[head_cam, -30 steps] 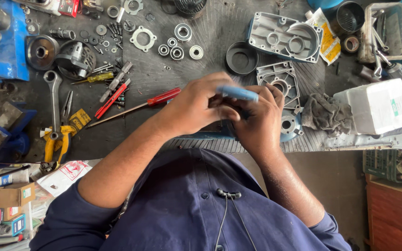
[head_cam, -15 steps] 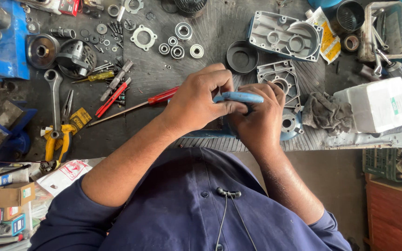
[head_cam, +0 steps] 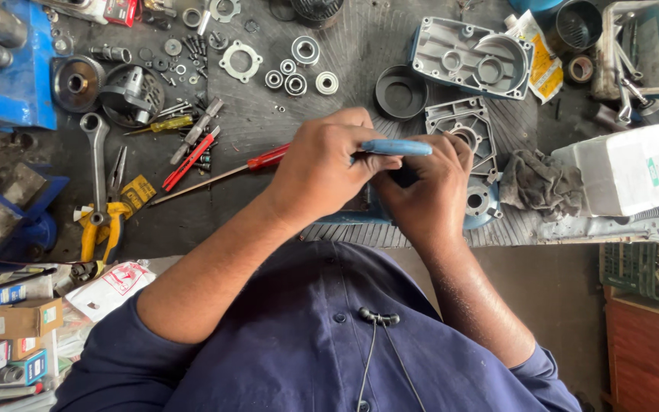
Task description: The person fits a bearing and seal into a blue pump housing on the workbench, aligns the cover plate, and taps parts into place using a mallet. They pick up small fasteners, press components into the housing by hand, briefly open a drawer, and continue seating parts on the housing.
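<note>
My left hand [head_cam: 322,172] is shut on a blue-handled tool [head_cam: 394,146], most likely pliers, whose working end is hidden between my hands. My right hand [head_cam: 430,191] presses against the left and grips a small dark part, mostly hidden by its fingers. Both hands are over a blue motor housing [head_cam: 483,204] at the near edge of the dark workbench [head_cam: 268,214]. A red-handled screwdriver [head_cam: 268,158] lies just left of my left hand.
Bearings [head_cam: 295,72], a black cap [head_cam: 400,93] and two grey cast covers [head_cam: 470,57] [head_cam: 463,122] lie beyond the hands. A rag [head_cam: 535,179] and a white box [head_cam: 627,169] are to the right. A wrench [head_cam: 94,145], yellow pliers [head_cam: 101,229] and a blue vise [head_cam: 9,76] are to the left.
Both hands stay pressed together in the same spot. The blue handle has shifted slightly up and to the right between my fingers.
</note>
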